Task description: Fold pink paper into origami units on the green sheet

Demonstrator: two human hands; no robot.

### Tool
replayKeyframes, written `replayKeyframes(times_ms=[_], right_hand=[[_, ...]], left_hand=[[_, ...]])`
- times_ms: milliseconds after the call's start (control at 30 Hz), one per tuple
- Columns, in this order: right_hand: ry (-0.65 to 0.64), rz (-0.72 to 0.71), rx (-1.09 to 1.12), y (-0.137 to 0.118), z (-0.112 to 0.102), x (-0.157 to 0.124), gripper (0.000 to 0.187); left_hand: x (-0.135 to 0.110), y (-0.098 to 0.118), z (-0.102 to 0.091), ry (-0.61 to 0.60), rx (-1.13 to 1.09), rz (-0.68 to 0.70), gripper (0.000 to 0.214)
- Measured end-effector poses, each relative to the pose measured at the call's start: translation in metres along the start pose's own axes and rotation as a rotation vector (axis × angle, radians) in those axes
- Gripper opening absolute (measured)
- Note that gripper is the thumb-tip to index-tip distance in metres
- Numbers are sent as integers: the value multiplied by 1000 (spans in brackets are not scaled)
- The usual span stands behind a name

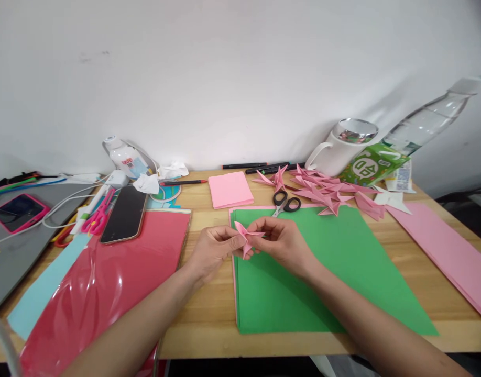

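Observation:
Between my two hands is a small pink folded paper piece [246, 241] with several pointed tips. My left hand [215, 248] pinches it from the left, thumb on top. From the right, my right hand [282, 241] grips it between thumb and fingers. Both hands are above the left edge of a green paper stack [335, 283]. Just beyond them lie black-handled scissors [285, 203], handles pointing away from me. A stack of pink paper squares [230, 189] rests behind my hands. Several finished-looking pink folded paper pieces [323, 188] are heaped at the back right.
Left of me are a red paper pack [118, 277] in clear plastic, a phone [124, 214] and pink scissors [99, 212]. At the back right stand a white mug [342, 152], a green packet [372, 165] and a clear bottle [429, 123]. Long pink paper [440, 251] lies far right.

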State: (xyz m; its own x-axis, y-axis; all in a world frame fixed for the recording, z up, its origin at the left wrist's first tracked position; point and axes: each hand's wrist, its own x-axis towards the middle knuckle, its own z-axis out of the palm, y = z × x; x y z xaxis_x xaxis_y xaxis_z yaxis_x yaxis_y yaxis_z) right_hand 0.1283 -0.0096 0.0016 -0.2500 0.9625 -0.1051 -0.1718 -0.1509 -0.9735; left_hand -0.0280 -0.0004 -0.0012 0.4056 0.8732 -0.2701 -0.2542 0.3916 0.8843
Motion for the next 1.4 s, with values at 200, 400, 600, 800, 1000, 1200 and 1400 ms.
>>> replayKeyframes(times_ms=[200,400,600,800,1000,1200,1400], right_hand=[[2,0,-57,-5,2,-2,32],[-44,-4,-29,-9,-1,-2,32],[-119,29,-6,-9,-4,-2,30],[-81,-1,-53,-7,-4,-2,30],[-92,-4,-37,-11,-5,-3,33],[-105,26,-9,-13,-7,-3,36],[-112,60,75,-11,-5,-3,33]], left_hand=[[0,4,-2,-47,28,22,27],[0,4,-3,-79,-7,-1,28],[0,1,-5,-123,26,10,28],[0,5,-4,-62,130,42,24],[0,5,-4,-23,138,65,25],[0,6,-5,34,230,102,26],[-1,7,-3,38,243,137,24]])
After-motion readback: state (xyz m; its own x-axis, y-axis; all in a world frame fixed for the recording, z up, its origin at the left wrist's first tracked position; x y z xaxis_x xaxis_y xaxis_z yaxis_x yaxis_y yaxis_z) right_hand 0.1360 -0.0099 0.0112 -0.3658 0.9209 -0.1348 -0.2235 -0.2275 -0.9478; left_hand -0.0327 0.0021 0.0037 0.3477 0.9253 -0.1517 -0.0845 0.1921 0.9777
